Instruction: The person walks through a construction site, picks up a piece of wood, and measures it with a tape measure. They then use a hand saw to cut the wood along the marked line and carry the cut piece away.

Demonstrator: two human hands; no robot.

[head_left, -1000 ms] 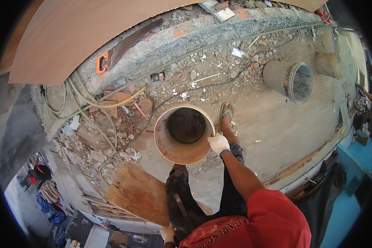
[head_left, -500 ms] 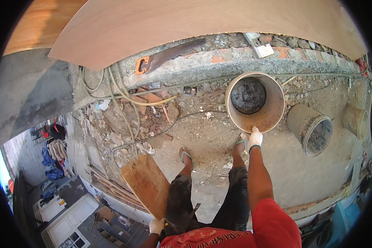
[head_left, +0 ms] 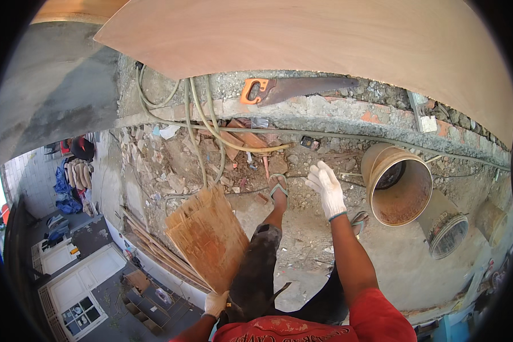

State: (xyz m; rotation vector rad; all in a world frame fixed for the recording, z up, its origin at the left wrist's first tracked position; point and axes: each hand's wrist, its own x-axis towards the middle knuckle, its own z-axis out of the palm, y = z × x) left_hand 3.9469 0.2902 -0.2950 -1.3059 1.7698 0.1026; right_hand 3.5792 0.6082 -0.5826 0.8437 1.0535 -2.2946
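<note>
My right hand (head_left: pixel 327 189), in a white work glove, is stretched out over the rubble ground with fingers spread and holds nothing. Beside it on the right stands a bucket (head_left: pixel 402 202) with a pale rim and dark wet material at its bottom; hand and bucket are apart. Low on the left, my gloved left hand (head_left: pixel 215 304) grips the lower end of a flat wooden board (head_left: pixel 208 236). The board has a worn, stained face and is tilted beside my left leg. My left fingers are partly hidden by the board edge.
An orange-handled handsaw (head_left: pixel 308 88) lies on the concrete ledge (head_left: pixel 347 114) under a large plywood sheet (head_left: pixel 302 37). Hoses (head_left: pixel 196 125) run across rubble on the left. Two more buckets (head_left: pixel 446 225) lie at the right. Wooden strips (head_left: pixel 159 248) rest along the left edge.
My right hand has let go of the bucket's rim and moved left, fingers opening. The view has shifted leftward, and my left foot has stepped forward. My left hand still holds the board.
</note>
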